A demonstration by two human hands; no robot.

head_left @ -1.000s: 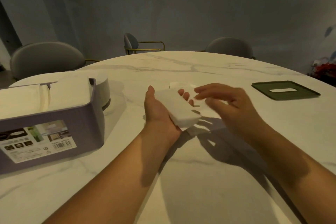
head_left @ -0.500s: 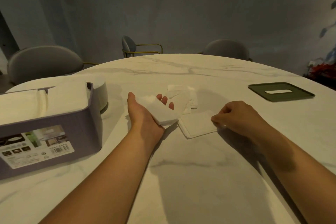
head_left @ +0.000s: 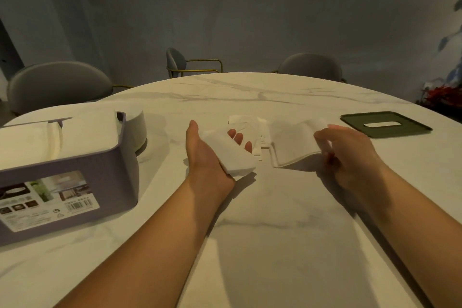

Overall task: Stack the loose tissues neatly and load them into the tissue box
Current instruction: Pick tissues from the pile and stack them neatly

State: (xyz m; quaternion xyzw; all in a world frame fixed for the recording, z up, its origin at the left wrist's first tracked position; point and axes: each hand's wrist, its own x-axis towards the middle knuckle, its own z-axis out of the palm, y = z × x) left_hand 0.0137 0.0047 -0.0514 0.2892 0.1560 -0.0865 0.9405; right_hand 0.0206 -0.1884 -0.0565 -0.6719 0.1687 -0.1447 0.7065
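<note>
We look down on a round table (head_left: 275, 220), smooth pale marble with grey veins. Grey rounded chairs (head_left: 57, 82) stand around its far edge, one with a thin gold frame.

At the left sits the tissue box (head_left: 120, 177), an open matte purple tub with rounded corners, white sheets up to its rim. Its front label (head_left: 47, 197) carries small photos and a barcode; we cannot read the print. A white round container (head_left: 136, 130) stands just behind it. Far right lies the flat dark-green lid (head_left: 355, 120) with a slot.

Our left hand (head_left: 207, 160), palm up, cradles a neat stack of tissues (head_left: 237, 160), fingers curled round its far edge. Our right hand (head_left: 350, 155) pinches a folded tissue (head_left: 292, 145) by its corner, raised off the marble. Loose tissues (head_left: 247, 124) lie between the hands.
</note>
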